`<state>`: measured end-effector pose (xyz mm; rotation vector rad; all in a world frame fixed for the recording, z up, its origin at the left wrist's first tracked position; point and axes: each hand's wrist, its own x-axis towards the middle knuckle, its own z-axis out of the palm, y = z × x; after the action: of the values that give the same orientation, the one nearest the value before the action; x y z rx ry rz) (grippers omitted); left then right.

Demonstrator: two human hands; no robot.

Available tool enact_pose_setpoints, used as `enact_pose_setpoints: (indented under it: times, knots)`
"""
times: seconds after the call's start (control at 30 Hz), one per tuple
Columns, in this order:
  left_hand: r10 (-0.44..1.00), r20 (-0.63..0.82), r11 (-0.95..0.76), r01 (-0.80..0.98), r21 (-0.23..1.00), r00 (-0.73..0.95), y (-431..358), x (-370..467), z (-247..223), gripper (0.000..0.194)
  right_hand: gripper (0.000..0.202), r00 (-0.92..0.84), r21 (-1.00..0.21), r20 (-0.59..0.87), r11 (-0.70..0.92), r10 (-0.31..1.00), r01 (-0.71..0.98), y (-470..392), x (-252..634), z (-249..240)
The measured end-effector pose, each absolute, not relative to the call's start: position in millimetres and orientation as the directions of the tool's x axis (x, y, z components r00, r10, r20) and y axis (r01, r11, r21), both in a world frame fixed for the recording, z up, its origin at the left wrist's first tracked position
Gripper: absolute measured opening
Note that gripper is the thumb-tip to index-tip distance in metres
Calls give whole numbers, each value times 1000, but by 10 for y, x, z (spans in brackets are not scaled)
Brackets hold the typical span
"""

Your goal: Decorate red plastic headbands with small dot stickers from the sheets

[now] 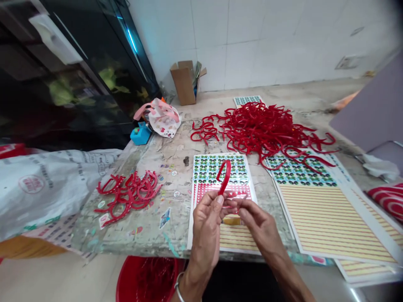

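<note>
Nearest, bottom left of the frame: red bucket [122, 281] with red strands inside. Bottom center: left hand [206, 222] was closed in a thumb-and-finger pinch on one curved red band [226, 178], its free end hooked upward mid-frame. Right hand [261, 222], just right of it, had fingers curled and tips nearly together beside the left's; couldn't tell if it gripped anything, detail too small.

Step in hand, as judged: two-handed fingertip work on that single band, above the printed sheet [208, 167]. Next move called for a steady left pinch and fine right-fingertip control.

Lower left, on the counter [179, 167]: pile of white-dotted red bands [138, 195]. Lower right: more striped sheets [333, 218]. Farther, upper right of center: big heap of plain red bands [261, 126], partly over the sheets.
</note>
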<state>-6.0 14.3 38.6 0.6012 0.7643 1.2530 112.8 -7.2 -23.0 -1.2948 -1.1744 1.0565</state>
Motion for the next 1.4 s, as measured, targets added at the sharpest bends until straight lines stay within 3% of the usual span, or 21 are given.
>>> enact_pose_setpoints:
  times: [0.1,0.2,0.27,0.4,0.57,0.8,1.4]
  knots:
    - [966,-215,258,-560,787,142,68,-35,286,9,20,201,-934,-171,-94,965,-345,-13,1140,-143]
    - [962,-238,271,-534,801,131,37,-19,230,9,20,221,-891,-206,-89,953,-446,4,1146,-133]
    - [953,-274,299,-549,780,130,30,-4,199,9,20,274,-927,-142,-31,951,-375,-4,1159,-131]
    - [914,-368,391,-608,690,170,9,39,126,14,15,338,-993,61,91,939,-74,-37,1232,-39]
    - [890,-407,444,-590,675,204,-29,74,76,13,11,216,-963,263,241,940,121,-5,1357,74]
    - [875,-395,482,-565,669,279,-34,64,70,11,13,-6,-988,146,146,989,58,138,1361,-32]
    - [859,-419,509,-587,630,295,-3,59,15,12,15,53,-991,125,123,991,45,181,1313,-127]
